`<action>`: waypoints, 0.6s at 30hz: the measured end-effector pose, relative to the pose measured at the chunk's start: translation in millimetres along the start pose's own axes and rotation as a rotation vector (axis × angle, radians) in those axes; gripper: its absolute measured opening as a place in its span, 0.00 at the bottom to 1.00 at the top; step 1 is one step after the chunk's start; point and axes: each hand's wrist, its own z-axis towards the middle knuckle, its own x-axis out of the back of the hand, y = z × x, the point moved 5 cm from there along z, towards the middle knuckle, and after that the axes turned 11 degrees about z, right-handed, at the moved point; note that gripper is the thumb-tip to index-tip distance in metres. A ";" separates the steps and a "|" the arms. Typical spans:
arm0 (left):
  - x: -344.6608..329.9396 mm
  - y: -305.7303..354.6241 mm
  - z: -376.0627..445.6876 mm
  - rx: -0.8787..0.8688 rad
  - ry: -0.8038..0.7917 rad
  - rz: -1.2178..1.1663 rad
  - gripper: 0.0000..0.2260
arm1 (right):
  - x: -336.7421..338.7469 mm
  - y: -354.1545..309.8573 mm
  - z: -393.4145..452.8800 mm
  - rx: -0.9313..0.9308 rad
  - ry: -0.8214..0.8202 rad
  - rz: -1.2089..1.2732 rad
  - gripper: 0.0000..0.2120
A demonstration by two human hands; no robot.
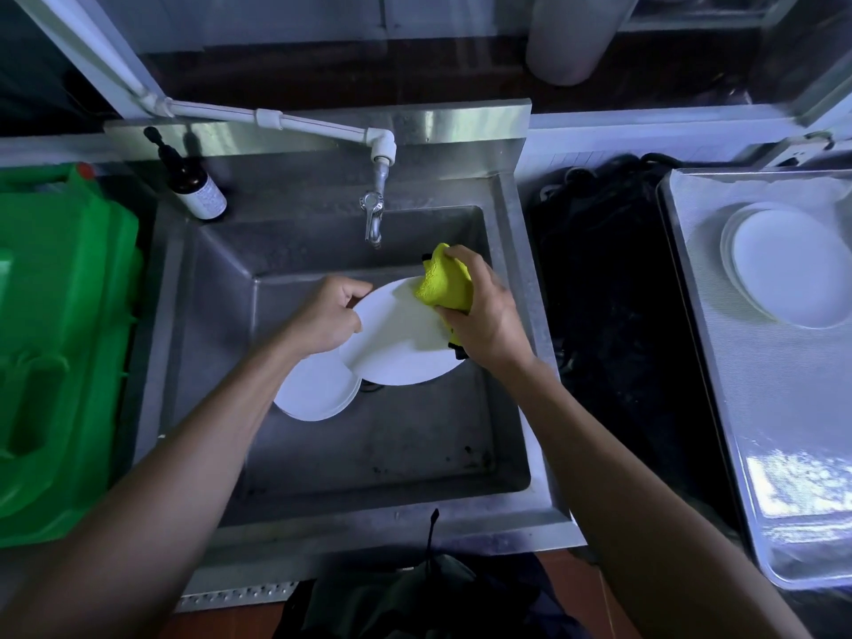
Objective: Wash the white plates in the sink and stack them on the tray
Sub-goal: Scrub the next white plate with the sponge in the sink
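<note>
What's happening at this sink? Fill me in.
A person is washing white plates. The left hand grips a plate over the sink, while the right hand scrubs it with a yellow sponge. More plates wait in the sink; washed plates sit stacked on the tray.

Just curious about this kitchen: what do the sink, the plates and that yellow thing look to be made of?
The sink looks like brushed stainless steel: grey, dull sheen, folded corners. The plate held by the left hand is smooth, glossy white, perhaps ceramic or melamine; the look leaves that open. The yellow cloth gripped by the right hand seems soft microfibre, nubbly and crumpled.
</note>
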 end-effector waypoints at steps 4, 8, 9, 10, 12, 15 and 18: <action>-7.8 -12.3 2.6 -0.003 0.127 -0.024 0.15 | -2.8 -5.1 -4.5 0.097 0.027 -0.106 0.35; -18.3 -29.0 1.0 0.056 0.265 -0.125 0.12 | -4.7 -14.9 -9.5 0.200 0.045 -0.214 0.36; -20.3 -32.6 -0.6 0.071 0.283 -0.146 0.13 | -4.3 -17.0 -10.6 0.219 0.050 -0.226 0.36; -22.2 -36.7 -3.1 0.091 0.300 -0.166 0.14 | -3.2 -18.4 -11.4 0.232 0.058 -0.235 0.36; -24.5 -44.7 -12.3 0.176 0.344 -0.215 0.14 | -0.3 -20.0 -12.0 0.233 0.081 -0.239 0.36; -35.3 -58.0 -31.0 0.449 0.336 -0.443 0.09 | 5.1 -21.7 -13.5 0.238 0.122 -0.246 0.37; -51.9 -49.4 -37.1 0.605 0.091 -0.828 0.24 | 6.7 -24.2 -13.6 0.257 0.115 -0.266 0.38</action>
